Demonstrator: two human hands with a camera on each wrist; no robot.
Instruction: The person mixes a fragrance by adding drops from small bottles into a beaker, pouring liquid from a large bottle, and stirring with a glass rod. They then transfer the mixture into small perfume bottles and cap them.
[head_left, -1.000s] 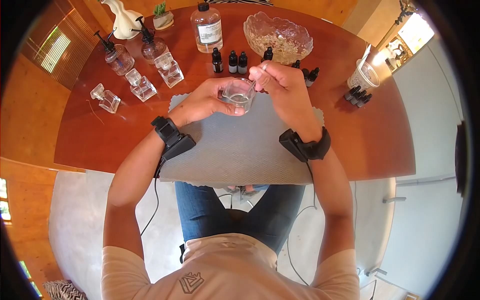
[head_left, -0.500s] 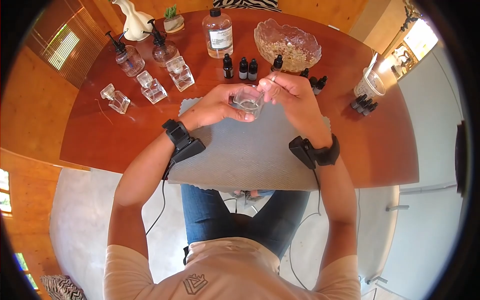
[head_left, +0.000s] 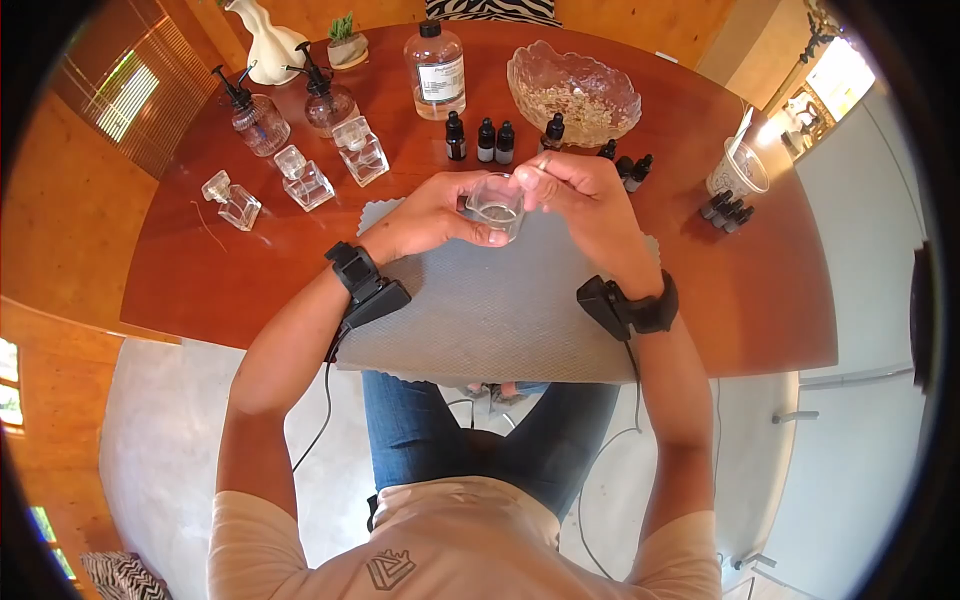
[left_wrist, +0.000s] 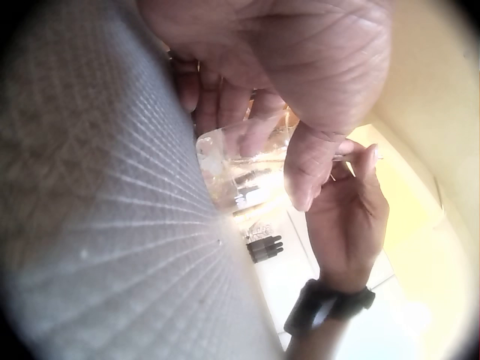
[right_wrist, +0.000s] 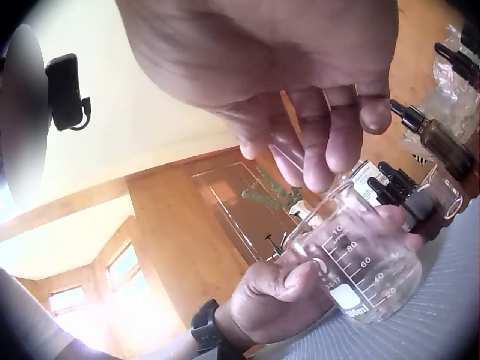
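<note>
A small glass beaker (head_left: 495,208) is gripped by the left hand (head_left: 432,215), fingers and thumb round its side, above the grey mat (head_left: 470,310). White measuring marks show on the tilted beaker (right_wrist: 360,262) in the right wrist view, with a little clear liquid low in it. The right hand (head_left: 585,200) pinches a thin clear rod (right_wrist: 287,152) between thumb and fingers over the beaker's mouth. In the left wrist view the left thumb (left_wrist: 307,169) lies along the glass, and the right hand (left_wrist: 349,225) is beyond it.
Beyond the hands stand dark dropper bottles (head_left: 486,140), a large labelled bottle (head_left: 437,75) and a glass bowl (head_left: 575,95). Square glass bottles (head_left: 308,186) and amber spray bottles (head_left: 262,124) are on the left. A cup (head_left: 738,170) and small black bottles (head_left: 727,212) stand right.
The whole head view has shifted, with things appearing further right and slightly lower than a second ago. Both hands keep their holds, and the right fingers have moved slightly at the beaker's rim.
</note>
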